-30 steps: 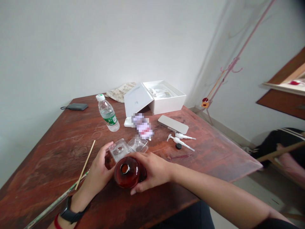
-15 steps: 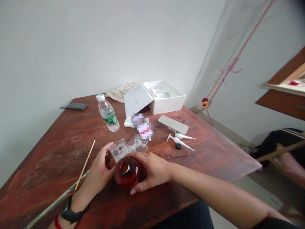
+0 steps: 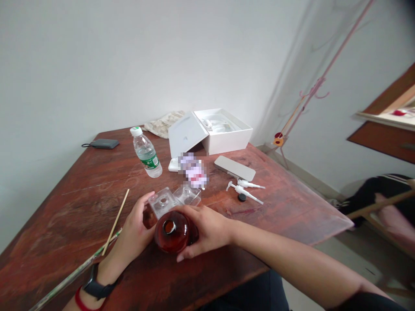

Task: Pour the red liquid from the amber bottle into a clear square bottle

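An open-necked, dark amber bottle (image 3: pixel 171 239) stands at the near side of the table, its mouth facing up toward me. My right hand (image 3: pixel 204 231) wraps round its right side, thumb at the front. On the other side is my left hand (image 3: pixel 138 229), fingers apart and reaching forward, its thumb side against or close to the bottle; contact is partly hidden. Its fingertips lie at the edge of a clear plastic piece (image 3: pixel 158 206) with a round hole. Another clear plastic piece (image 3: pixel 188 195) sits beside that one.
Behind are a water bottle (image 3: pixel 149 160), an open white box (image 3: pixel 227 142), a grey case (image 3: pixel 235 167), white pump heads (image 3: pixel 243 190) and a black cap (image 3: pixel 241 197). A thin stick (image 3: pixel 116 220) and a longer painted stick (image 3: pixel 71 276) lie left. Another person's arm (image 3: pixel 394 220) shows at right.
The view has shifted very slightly. Both hands and the amber bottle keep nearly the same places, and the right hand's grip is unchanged.
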{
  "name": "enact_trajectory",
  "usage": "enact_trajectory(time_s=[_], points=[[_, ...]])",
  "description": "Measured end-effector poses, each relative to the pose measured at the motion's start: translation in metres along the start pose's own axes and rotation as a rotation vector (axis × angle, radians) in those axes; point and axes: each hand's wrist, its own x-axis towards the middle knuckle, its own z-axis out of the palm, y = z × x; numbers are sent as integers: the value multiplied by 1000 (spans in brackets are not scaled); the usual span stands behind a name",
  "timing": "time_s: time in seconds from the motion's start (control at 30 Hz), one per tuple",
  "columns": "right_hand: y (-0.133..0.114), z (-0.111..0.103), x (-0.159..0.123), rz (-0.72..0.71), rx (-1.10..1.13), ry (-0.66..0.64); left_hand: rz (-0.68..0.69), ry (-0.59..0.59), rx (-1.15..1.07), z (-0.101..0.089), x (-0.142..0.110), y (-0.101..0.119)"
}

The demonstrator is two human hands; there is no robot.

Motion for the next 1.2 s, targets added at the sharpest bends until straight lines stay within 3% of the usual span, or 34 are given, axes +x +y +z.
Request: enact_trajectory(time_s=[0.4,0.73,1.2], points=[[-1,-1,0,-18,22,20,-45,-17,-18,-4,2,15],[-2,0,-2,-8,2,24,0,8,-3,1,-1,3],[-7,-2,-4,36,92,13,12,-16,-17,1,-2,6]])
